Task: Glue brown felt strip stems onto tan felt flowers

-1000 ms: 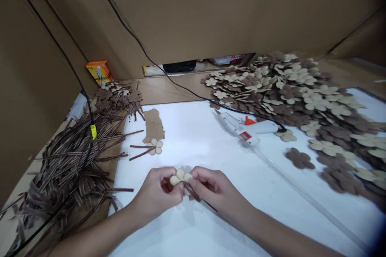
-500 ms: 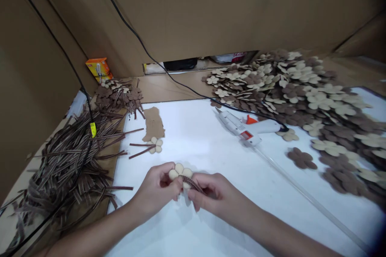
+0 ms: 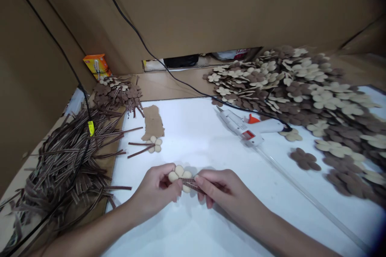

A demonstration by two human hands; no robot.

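A cream felt flower (image 3: 180, 172) is pinched at its left side between the thumb and fingers of my left hand (image 3: 161, 186). A brown ribbon with pale stitching (image 3: 189, 181) runs from the flower's centre to the right. My right hand (image 3: 215, 188) grips the ribbon's other end between thumb and fingers. Both hands are above the white board (image 3: 193, 136), near its front. Behind my left hand, another cream flower (image 3: 155, 144) lies flat with two ribbon tails pointing left.
A white glue gun (image 3: 244, 126) with a clear glue stick lies right of centre. Brown and cream flowers (image 3: 325, 100) are heaped at the right, ribbons (image 3: 69, 148) at the left. A cardboard scrap (image 3: 152, 122), an orange box (image 3: 97, 66) and a black cable (image 3: 140, 40) are behind.
My right hand has shifted slightly right, and its thumb now lies over the ribbon. The ribbon points more straight to the right. My left hand still holds the flower.
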